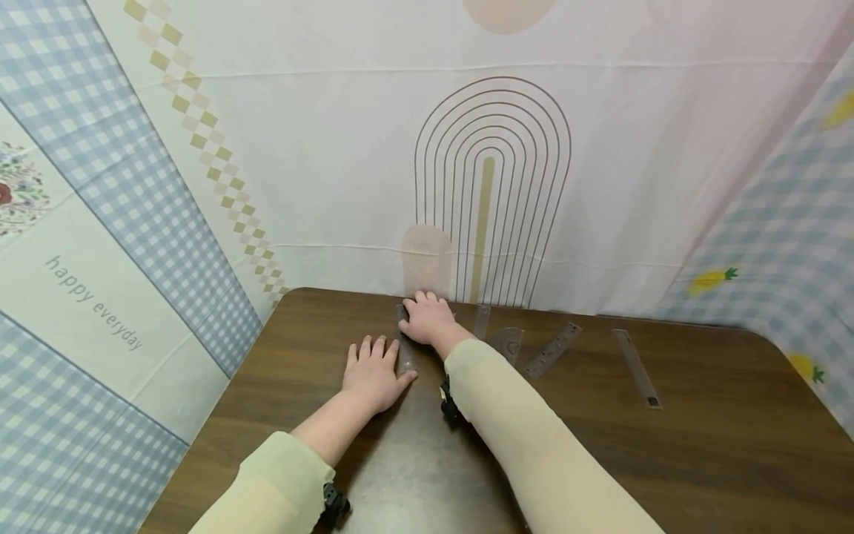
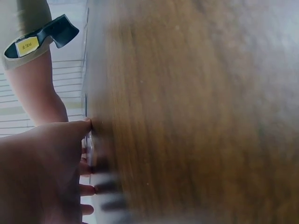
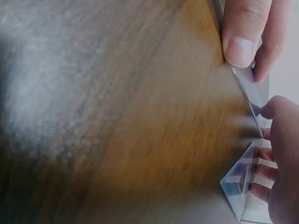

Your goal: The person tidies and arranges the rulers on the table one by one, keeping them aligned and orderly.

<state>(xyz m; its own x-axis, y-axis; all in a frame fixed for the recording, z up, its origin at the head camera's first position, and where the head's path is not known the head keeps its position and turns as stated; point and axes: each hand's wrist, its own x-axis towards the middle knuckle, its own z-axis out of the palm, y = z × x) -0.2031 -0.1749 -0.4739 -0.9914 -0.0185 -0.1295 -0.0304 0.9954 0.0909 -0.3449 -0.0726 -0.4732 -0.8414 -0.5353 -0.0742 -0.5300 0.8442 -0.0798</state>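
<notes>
My left hand lies palm down on the wooden table, fingers spread. Its thumb tip touches the near end of a clear ruler. My right hand rests at that ruler's far end, with straight fingers toward the wall and the thumb on the ruler. The right wrist view shows the right thumb close, pressing at the ruler's end. A clear triangular piece lies by the left fingertips there. In the left wrist view, the left thumb meets the tabletop.
Right of my hands, a short clear ruler, a clear curved-edge drawing template, a slanted clear ruler and another clear ruler lie on the table. A printed cloth wall stands behind the table's far edge.
</notes>
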